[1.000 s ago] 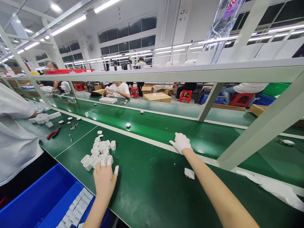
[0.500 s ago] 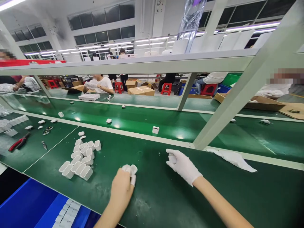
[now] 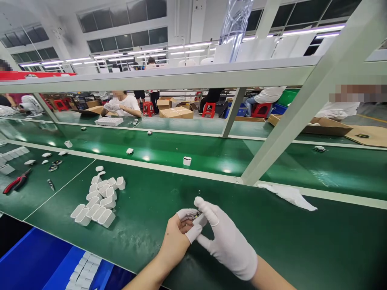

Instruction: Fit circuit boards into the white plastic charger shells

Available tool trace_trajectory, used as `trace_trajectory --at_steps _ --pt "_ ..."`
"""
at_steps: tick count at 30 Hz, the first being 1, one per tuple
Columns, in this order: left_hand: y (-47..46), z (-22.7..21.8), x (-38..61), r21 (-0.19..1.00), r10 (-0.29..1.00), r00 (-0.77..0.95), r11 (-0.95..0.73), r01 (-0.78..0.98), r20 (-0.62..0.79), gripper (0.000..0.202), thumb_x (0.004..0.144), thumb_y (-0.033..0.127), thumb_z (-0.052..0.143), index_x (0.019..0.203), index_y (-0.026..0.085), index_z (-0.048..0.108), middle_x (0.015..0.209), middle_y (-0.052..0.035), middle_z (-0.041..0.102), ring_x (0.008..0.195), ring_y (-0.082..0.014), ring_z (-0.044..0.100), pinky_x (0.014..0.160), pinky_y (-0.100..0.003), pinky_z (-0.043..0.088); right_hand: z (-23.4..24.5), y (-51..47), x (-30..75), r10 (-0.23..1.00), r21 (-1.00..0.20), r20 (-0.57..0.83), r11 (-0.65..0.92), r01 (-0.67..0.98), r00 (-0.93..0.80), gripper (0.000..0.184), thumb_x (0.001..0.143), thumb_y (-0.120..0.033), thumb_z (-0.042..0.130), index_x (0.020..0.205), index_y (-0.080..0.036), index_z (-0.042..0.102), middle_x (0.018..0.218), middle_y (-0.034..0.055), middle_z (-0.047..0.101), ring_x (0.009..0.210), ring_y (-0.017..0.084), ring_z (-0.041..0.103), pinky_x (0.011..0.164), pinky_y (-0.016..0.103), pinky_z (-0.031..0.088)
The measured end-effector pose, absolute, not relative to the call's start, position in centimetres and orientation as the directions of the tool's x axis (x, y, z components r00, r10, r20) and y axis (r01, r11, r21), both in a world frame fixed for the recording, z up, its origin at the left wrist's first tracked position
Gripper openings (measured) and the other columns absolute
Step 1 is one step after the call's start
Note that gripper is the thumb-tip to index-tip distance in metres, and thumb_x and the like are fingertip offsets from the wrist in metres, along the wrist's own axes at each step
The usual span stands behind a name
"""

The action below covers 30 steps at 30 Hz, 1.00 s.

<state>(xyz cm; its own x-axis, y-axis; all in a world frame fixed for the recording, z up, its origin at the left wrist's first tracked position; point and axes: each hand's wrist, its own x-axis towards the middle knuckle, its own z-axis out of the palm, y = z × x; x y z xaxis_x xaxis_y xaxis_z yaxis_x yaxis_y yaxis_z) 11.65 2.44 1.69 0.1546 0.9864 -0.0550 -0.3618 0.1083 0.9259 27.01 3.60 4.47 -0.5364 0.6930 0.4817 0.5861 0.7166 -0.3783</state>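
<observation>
My left hand (image 3: 178,233), bare but for white finger covers, holds a small white plastic case (image 3: 200,220) with dark and metallic parts showing at its open end. My right hand (image 3: 229,237), in a white glove, closes on the case from the right, its fingers bent over the far side and its thumb near my left thumb. The fingers partly cover the case. To the left, a cluster of white open-ended cases (image 3: 101,197) lies on the green bench (image 3: 142,193). A small white rounded piece (image 3: 99,168) lies behind them.
A green conveyor belt (image 3: 157,157) beyond the bench carries a white case (image 3: 187,161) and several small parts. Red-handled pliers (image 3: 16,182) lie far left. A slanted frame post (image 3: 281,121) and a white cloth (image 3: 290,196) are on the right. Blue bin (image 3: 27,262) below left.
My left hand has moved right and turned, bringing the case into view. My right hand has come down and left to meet it. The white case on the belt has shifted slightly left in view.
</observation>
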Motion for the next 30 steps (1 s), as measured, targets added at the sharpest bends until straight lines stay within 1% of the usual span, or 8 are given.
trace_trajectory --at_steps 8,12,14,17,21,23,26,30 --pt "2.0 1.8 10.9 0.632 0.928 0.298 0.37 -0.681 -0.223 0.035 0.074 0.036 0.075 0.095 0.01 0.065 0.09 -0.0102 0.07 0.072 -0.013 0.065 0.067 -0.022 0.05 4.4 2.3 27.1 0.82 -0.663 0.348 0.558 0.499 -0.454 0.073 0.08 -0.017 0.058 0.146 -0.028 0.028 0.129 0.0071 0.048 0.116 0.024 0.05 0.103 0.043 0.042" --pt "2.2 1.6 10.9 0.631 0.906 0.343 0.419 -0.653 -0.248 0.037 0.078 0.042 0.069 0.095 0.009 0.066 0.088 -0.0119 0.07 0.069 -0.013 0.063 0.067 -0.024 0.05 4.8 2.2 27.0 0.816 -0.707 0.355 0.553 0.441 -0.456 0.057 0.085 -0.018 0.054 0.14 -0.027 0.038 0.115 0.0057 0.053 0.103 0.02 0.055 0.096 0.037 0.047" --pt "2.2 1.5 10.8 0.775 0.936 0.297 0.327 -0.541 -0.188 0.032 0.079 0.04 0.067 0.095 0.011 0.067 0.089 -0.0102 0.07 0.071 -0.0135 0.062 0.069 -0.025 0.05 5.0 2.2 27.2 0.849 -0.76 0.289 0.485 0.433 -0.444 0.053 0.085 -0.021 0.055 0.137 -0.026 0.042 0.113 0.0063 0.055 0.098 0.02 0.056 0.092 0.037 0.049" --pt "1.9 1.1 10.6 0.995 0.989 0.13 -0.061 -0.079 0.071 0.021 0.076 0.026 0.069 0.096 0.017 0.069 0.086 -0.0054 0.068 0.075 -0.0153 0.059 0.073 -0.027 0.049 4.9 2.0 27.5 0.896 -0.824 0.141 0.342 0.452 -0.421 0.051 0.085 -0.027 0.058 0.134 -0.024 0.045 0.11 0.0071 0.059 0.095 0.021 0.059 0.092 0.04 0.05" --pt "1.2 -0.6 10.9 0.731 0.832 0.056 -0.515 0.447 0.551 0.018 0.079 0.026 0.069 0.095 0.018 0.066 0.074 -0.0031 0.066 0.069 -0.0175 0.055 0.064 -0.027 0.048 3.1 1.4 27.4 0.898 -0.944 -0.001 0.144 0.297 -0.44 0.054 0.087 -0.04 0.062 0.135 -0.022 0.046 0.121 0.0113 0.059 0.109 0.025 0.059 0.102 0.043 0.045" --pt "1.0 -1.4 11.1 0.596 0.729 0.076 -0.611 0.521 0.68 0.017 0.083 0.029 0.065 0.095 0.017 0.063 0.072 -0.0038 0.066 0.066 -0.0174 0.055 0.06 -0.026 0.048 2.1 1.2 27.4 0.89 -0.994 -0.066 -0.021 0.104 -0.451 0.059 0.085 -0.049 0.065 0.134 -0.022 0.047 0.13 0.0135 0.055 0.121 0.027 0.053 0.105 0.043 0.043" --pt "1.0 -1.9 11.1 0.534 0.678 0.128 -0.668 0.518 0.724 0.018 0.085 0.031 0.064 0.096 0.018 0.059 0.072 -0.0036 0.066 0.065 -0.017 0.055 0.061 -0.026 0.049 1.3 1.2 27.5 0.905 -0.985 -0.137 -0.169 -0.046 -0.402 0.061 0.077 -0.053 0.075 0.125 -0.021 0.055 0.13 0.0142 0.056 0.123 0.029 0.051 0.106 0.043 0.043" --pt "1.5 -1.6 9.7 0.708 0.822 0.176 -0.559 0.432 0.541 0.028 0.073 0.033 0.075 0.092 0.02 0.06 0.08 -0.0028 0.066 0.073 -0.0177 0.059 0.068 -0.029 0.052 2.0 1.5 27.8 0.931 -0.973 -0.22 -0.229 0.004 -0.292 0.054 0.075 -0.049 0.078 0.117 -0.02 0.059 0.12 0.0129 0.063 0.111 0.027 0.06 0.1 0.042 0.048"
